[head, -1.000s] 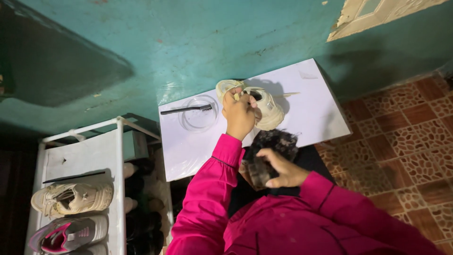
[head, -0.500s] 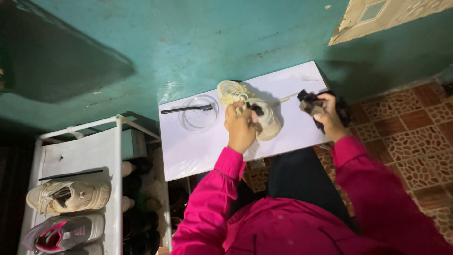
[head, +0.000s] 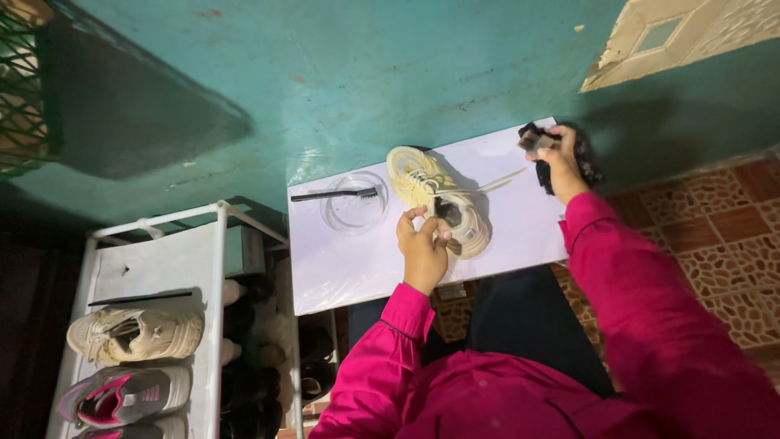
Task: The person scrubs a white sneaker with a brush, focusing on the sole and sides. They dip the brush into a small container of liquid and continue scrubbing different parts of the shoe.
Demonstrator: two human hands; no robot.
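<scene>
Here the left hand (head: 422, 248) steadies a cream sneaker (head: 439, 199) lying on the white table (head: 341, 268), fingers curled at its opening. The right hand (head: 559, 162) pinches a dark cloth (head: 581, 154) at the table's far corner, off the shoe. The brush (head: 333, 194) rests across a clear bowl (head: 354, 213), so wiping looks unfinished.

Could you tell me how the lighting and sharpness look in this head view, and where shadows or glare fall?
Head view: the white table is brightly lit, with mild glare on the clear dish; the pale sneaker casts a soft shadow towards the wall; the left edge beside the shoe rack is very dark; the right hand and its dark cloth look slightly soft; the left hand is fairly sharp.
</scene>
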